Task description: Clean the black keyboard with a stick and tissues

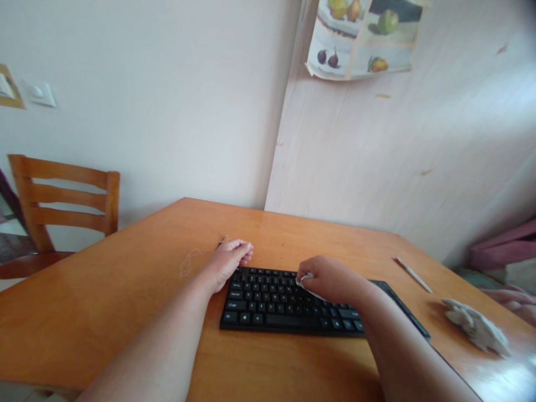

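A black keyboard (288, 301) lies flat on the wooden table, its letter keys in view and its right part largely covered by my right forearm. My right hand (329, 276) is closed on a white wipe (307, 281), of which only a small folded piece shows; it is over the upper middle keys. At the keyboard's upper left corner rests my left hand (230, 259), fingers curled together, the wrist side against the keyboard's edge. Whether those fingers hold anything is hidden. Behind that hand, a small thin dark-and-metal item (221, 241) pokes out, too small to name.
A white pen-like stick (414, 274) and a crumpled grey cloth (476, 326) lie on the table (125, 290) at right. Clear thin string or plastic (190, 262) is at left. A wooden chair (69, 192) stands left; walls rise behind, with fruit pictures (364, 36).
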Tool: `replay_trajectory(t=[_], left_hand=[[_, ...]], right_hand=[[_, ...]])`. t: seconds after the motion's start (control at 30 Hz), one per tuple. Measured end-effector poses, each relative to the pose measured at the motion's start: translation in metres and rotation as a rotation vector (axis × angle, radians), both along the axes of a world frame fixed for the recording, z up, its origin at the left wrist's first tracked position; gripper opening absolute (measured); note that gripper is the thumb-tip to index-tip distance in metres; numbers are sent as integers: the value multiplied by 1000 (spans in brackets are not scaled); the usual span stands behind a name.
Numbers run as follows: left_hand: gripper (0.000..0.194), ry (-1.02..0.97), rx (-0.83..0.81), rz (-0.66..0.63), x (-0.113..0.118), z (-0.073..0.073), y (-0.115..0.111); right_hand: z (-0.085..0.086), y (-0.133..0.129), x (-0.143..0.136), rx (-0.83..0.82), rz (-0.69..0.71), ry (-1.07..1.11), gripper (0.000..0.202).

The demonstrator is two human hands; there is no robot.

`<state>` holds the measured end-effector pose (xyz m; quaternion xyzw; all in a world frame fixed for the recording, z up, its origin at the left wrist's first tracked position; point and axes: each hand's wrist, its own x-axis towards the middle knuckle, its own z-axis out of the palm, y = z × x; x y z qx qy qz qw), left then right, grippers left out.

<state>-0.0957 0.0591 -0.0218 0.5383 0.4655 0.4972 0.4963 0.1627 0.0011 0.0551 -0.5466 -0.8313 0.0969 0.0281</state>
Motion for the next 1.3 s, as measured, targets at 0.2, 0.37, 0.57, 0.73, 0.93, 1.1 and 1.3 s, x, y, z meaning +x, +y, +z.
replay_trajectory(t=[0.2, 0.37, 0.57, 0.73, 0.93, 1.1, 1.3], left_hand=[[40, -11, 1, 10, 1, 1, -1], [39, -6, 3, 5, 0, 2, -2], [38, 4, -3, 8, 1, 4, -3], [37, 11, -13, 11, 2, 5, -4], [39, 0, -5, 8, 0, 4, -3], [40, 20, -12, -2, -1, 4, -2], [40, 31, -7, -13, -3, 2, 0]], right_hand=[[0, 1, 3, -8, 33, 5, 23], [1, 6, 16, 37, -13, 58, 22], [5, 2, 14, -26, -2, -14, 22], [2, 4, 12, -28, -18, -12, 20], [2, 3, 12, -21, 18, 16, 22], [12, 1, 19, 66, 1, 123, 21], [13, -2, 28, 47, 37, 141, 27]])
